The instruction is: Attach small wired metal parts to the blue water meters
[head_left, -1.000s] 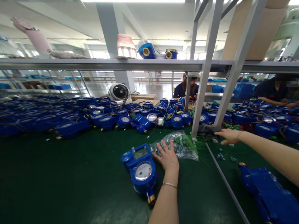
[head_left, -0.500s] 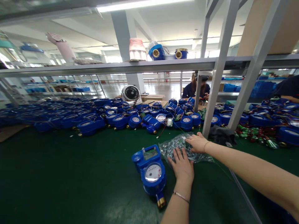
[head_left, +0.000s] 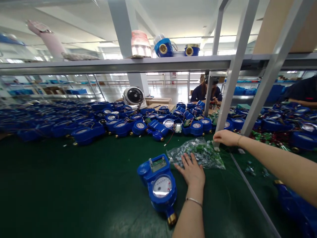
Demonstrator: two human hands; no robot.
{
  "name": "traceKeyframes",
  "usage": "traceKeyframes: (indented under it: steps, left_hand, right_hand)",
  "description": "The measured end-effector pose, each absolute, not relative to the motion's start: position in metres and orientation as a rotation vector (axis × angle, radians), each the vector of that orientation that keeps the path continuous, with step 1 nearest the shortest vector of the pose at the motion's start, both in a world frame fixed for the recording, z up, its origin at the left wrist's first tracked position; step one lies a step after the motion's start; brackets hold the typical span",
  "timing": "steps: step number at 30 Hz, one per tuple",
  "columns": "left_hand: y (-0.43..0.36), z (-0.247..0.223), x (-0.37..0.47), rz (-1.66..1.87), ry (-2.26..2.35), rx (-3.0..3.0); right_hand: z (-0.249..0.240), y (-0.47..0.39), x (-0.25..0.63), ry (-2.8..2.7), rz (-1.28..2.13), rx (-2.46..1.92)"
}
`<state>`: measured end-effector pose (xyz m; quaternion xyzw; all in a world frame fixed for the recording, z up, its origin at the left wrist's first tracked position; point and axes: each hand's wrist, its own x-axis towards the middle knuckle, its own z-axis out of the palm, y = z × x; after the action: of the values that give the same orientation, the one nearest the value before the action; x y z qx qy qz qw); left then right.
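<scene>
The left hand [head_left: 192, 172] rests with fingers apart on the near edge of the clear plastic bag [head_left: 177, 153]; steady pressure should stop it sliding. The right hand [head_left: 228, 138] has fingers bunched by the metal post [head_left: 228, 96]; whether they grip anything, I cannot tell. Work away from that post: left of the left fingers, past the water meter [head_left: 162, 195], bench [head_left: 74, 185] stretches on.
</scene>
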<state>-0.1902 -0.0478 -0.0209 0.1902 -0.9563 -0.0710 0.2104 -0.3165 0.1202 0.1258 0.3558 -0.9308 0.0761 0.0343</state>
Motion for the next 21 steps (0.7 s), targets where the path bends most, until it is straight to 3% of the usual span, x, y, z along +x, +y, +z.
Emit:
traceKeyframes:
  steps: [6,13,16,21]
  left_hand:
    - [-0.055,-0.017,-0.193,-0.191,-2.637,0.595]
    - [-0.052,-0.010,-0.199,-0.166,-2.619,0.601]
    - [-0.041,-0.003,-0.191,-0.120,-2.625,0.494]
    - [-0.021,0.014,-0.150,-0.110,-2.659,0.284]
  right_hand:
    - [0.168,0.187,-0.310,-2.660,0.791,0.871]
    - [0.227,0.213,-0.237,-2.185,1.397,0.644]
    - [0.207,0.196,-0.204,-2.229,1.500,0.512]
    - [0.132,0.154,-0.172,-2.375,1.497,0.380]
